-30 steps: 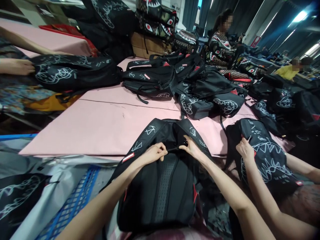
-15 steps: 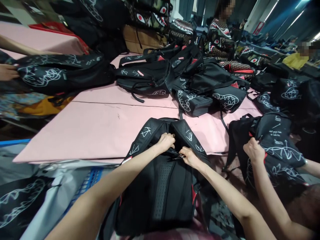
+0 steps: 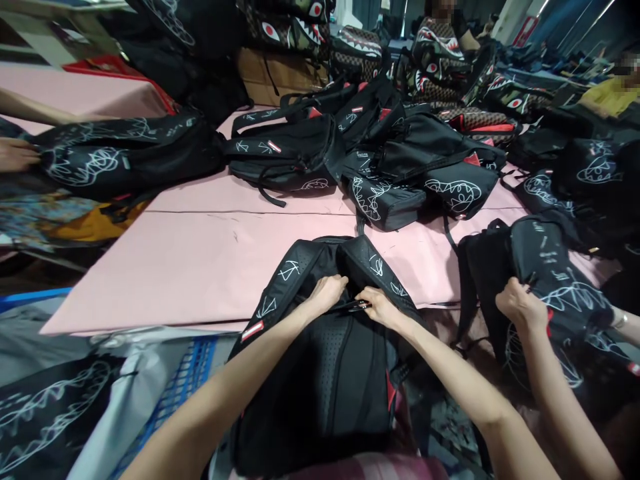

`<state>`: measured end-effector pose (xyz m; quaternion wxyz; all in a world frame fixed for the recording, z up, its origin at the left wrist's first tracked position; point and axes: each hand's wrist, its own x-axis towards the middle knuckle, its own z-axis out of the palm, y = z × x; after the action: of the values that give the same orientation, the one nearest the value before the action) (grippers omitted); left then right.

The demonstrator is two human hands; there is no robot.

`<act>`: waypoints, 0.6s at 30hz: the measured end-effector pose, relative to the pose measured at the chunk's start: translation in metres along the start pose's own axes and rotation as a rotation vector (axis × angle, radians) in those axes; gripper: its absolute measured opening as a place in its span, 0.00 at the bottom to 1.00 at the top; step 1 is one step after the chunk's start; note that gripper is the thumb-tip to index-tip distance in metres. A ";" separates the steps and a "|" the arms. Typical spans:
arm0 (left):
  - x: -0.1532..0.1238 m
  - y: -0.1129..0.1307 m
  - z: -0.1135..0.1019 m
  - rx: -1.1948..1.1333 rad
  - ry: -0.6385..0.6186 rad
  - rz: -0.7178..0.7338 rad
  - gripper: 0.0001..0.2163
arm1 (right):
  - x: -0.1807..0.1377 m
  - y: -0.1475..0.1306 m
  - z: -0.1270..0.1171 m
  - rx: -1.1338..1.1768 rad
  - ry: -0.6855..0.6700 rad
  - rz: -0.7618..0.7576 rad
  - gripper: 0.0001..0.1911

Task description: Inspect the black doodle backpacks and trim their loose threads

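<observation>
A black backpack leans against the table edge in front of me, back panel up, its shoulder straps with white line drawings spread toward the table. My left hand is closed in a pinch between the straps, near the top of the back panel. What its fingertips hold is too small to make out. Just right of it, my right hand is closed around small dark metal thread snips, whose tip points left toward my left hand, over the backpack's upper part.
Several black backpacks lie across the pink table. At right, a co-worker's hand is on another backpack; at left, another person's hand holds a black bag. Shark-face bags are stacked behind.
My view has shifted slightly. My left hand stays pinched and my right hand keeps the snips, now a little closer to the left hand. The co-worker's hand at right still grips its backpack.
</observation>
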<state>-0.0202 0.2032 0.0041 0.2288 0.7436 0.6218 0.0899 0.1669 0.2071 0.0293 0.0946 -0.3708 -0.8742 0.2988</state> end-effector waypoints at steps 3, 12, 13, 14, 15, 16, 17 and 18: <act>0.000 -0.003 -0.002 -0.078 0.036 -0.095 0.06 | 0.008 0.000 -0.012 -0.050 0.014 0.015 0.13; -0.006 -0.015 0.005 -0.453 0.161 -0.383 0.10 | 0.050 0.000 -0.034 -0.256 -0.008 -0.062 0.08; -0.006 -0.016 0.007 -0.493 0.173 -0.402 0.09 | 0.056 0.000 -0.032 -0.291 -0.028 -0.090 0.07; -0.007 -0.018 0.008 -0.531 0.184 -0.419 0.09 | 0.062 0.001 -0.029 -0.334 -0.048 -0.120 0.06; -0.007 -0.019 0.009 -0.565 0.194 -0.431 0.09 | 0.067 0.002 -0.025 -0.379 -0.064 -0.153 0.06; -0.006 -0.020 0.010 -0.595 0.201 -0.438 0.10 | 0.071 0.004 -0.022 -0.419 -0.076 -0.186 0.05; -0.006 -0.020 0.011 -0.621 0.207 -0.442 0.10 | 0.075 0.005 -0.018 -0.447 -0.081 -0.214 0.05; -0.006 -0.021 0.011 -0.642 0.212 -0.442 0.10 | 0.078 0.007 -0.015 -0.458 -0.083 -0.233 0.06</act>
<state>-0.0354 0.1973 -0.0138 0.3977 0.4695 0.7272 0.3043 0.1215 0.2731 0.0328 0.0059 -0.2666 -0.9591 0.0951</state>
